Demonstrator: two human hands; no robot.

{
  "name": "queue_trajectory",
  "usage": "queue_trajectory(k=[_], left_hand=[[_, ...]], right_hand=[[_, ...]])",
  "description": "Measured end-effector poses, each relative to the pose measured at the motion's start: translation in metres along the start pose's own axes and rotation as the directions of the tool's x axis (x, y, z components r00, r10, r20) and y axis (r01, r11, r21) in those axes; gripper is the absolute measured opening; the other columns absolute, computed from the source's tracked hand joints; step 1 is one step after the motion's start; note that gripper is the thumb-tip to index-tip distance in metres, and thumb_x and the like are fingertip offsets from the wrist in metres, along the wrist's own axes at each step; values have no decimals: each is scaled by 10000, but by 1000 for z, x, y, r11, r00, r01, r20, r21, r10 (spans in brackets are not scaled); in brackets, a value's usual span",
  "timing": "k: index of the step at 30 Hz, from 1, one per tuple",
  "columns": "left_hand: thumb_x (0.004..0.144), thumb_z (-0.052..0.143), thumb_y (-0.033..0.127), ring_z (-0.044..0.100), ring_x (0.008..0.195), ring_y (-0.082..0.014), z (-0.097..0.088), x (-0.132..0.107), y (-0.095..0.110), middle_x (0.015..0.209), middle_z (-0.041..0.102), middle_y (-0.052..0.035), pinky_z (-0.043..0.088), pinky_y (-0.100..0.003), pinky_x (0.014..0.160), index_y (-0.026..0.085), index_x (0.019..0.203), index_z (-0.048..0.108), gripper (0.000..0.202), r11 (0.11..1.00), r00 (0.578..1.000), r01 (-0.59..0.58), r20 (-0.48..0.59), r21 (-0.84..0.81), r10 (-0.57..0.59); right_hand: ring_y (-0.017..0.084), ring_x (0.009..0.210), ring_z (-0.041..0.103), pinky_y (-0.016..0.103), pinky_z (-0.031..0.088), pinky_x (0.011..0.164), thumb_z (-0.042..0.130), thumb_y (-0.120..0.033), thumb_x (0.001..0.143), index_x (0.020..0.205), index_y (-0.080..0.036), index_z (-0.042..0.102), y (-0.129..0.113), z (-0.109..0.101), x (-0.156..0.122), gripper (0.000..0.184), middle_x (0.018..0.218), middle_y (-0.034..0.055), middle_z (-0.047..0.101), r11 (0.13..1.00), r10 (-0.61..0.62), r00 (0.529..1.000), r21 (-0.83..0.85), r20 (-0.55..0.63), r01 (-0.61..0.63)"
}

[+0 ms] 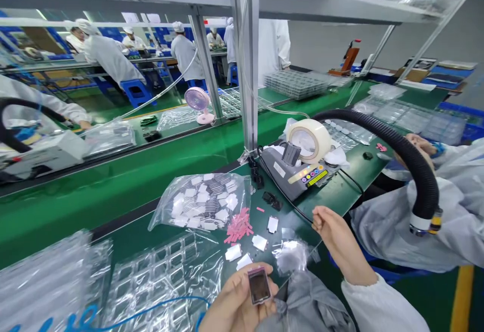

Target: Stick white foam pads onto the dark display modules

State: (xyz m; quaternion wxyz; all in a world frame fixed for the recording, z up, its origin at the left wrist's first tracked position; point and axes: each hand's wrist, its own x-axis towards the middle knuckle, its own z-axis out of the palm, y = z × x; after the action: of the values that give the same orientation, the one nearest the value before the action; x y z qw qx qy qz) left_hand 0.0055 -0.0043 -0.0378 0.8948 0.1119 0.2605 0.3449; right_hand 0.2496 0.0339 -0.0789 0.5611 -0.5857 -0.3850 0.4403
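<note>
My left hand (235, 299), low in the middle of the head view, is closed around a small square display module (259, 286) with a dark screen and a pinkish edge. Its screen faces up. My right hand (336, 241) is raised over the bench's near edge, thumb and fingers pinched together. Whatever they may hold is too small to make out. Between the hands lies a pile of clear film pieces (293, 256). Several white flat parts, one nearest the black cable (272, 224), lie loose beyond my left hand, beside a heap of pink strips (239, 226).
A clear bag of white parts (204, 201) lies behind the strips. Clear trays (159, 281) cover the left side. A grey device (287, 170) carries a tape roll (308, 140). A black hose (401, 145) arches at right, near a co-worker's hands (419, 148). A metal post (249, 69) stands behind.
</note>
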Motion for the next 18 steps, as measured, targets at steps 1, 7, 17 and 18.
queue_trajectory(k=[1, 7, 17, 18], left_hand=[[736, 647, 359, 609, 666, -141, -1, 0, -1, 776, 696, -84, 426, -301, 729, 130, 933, 688, 305, 1000, 1000, -7, 0, 6, 7], [760, 621, 368, 572, 616, -106, -6, -3, -3, 745, 680, -87, 427, -295, 709, 105, 912, 685, 311, 999, 998, -37, -56, 0, 37], [726, 647, 403, 555, 645, -99, -11, -21, 12, 758, 661, -69, 409, -294, 743, 110, 923, 681, 354, 999, 995, -29, -97, -15, 28], [726, 650, 399, 556, 646, -100, -13, -23, 13, 754, 661, -70, 408, -293, 739, 109, 926, 680, 354, 999, 994, -46, -95, -20, 44]], right_hand=[[113, 548, 412, 254, 381, 556, 478, -477, 822, 749, -198, 510, 1, 1, -2, 291, 599, -40, 399, 1000, 7, 1000, -21, 21, -6], [136, 614, 506, 266, 422, 597, 441, -407, 861, 749, -170, 574, -2, 40, 1, 294, 631, -5, 524, 954, 16, 942, -288, 334, 86], [199, 977, 550, 422, 452, 841, 543, -316, 865, 1041, -154, 562, 11, 160, 80, 240, 1102, 64, 560, 593, 78, 821, -688, 566, 418], [198, 970, 554, 419, 458, 833, 543, -318, 865, 1049, -153, 559, 13, 167, 81, 247, 1099, 64, 561, 580, 88, 816, -696, 571, 424]])
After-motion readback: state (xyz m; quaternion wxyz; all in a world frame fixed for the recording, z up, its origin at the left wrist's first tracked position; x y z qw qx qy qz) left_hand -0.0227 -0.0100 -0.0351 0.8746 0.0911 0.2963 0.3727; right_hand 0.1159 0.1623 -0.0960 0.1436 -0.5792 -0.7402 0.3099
